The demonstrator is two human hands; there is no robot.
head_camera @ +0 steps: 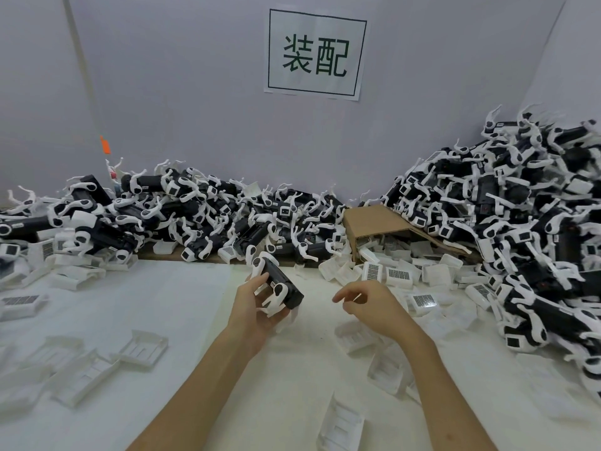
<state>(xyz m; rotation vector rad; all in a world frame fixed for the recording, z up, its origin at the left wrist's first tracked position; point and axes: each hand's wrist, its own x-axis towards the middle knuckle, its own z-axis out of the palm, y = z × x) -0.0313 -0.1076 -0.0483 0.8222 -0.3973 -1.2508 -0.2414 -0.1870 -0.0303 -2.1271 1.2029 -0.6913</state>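
Note:
My left hand [257,312] grips a black block-shaped part with white clips [279,284], holding it tilted above the white table [182,288] near the middle. My right hand [374,304] hovers to the right of it, fingers loosely curled, holding nothing. The two hands are a short gap apart. Below my right hand lie white plastic covers [357,336] on the table.
Large heaps of the same black-and-white parts fill the back left [130,216] and the right side [520,222]. A tipped cardboard box [377,222] spills white labelled caps [396,275]. White trays [143,348] lie front left. A paper sign [315,53] hangs on the wall.

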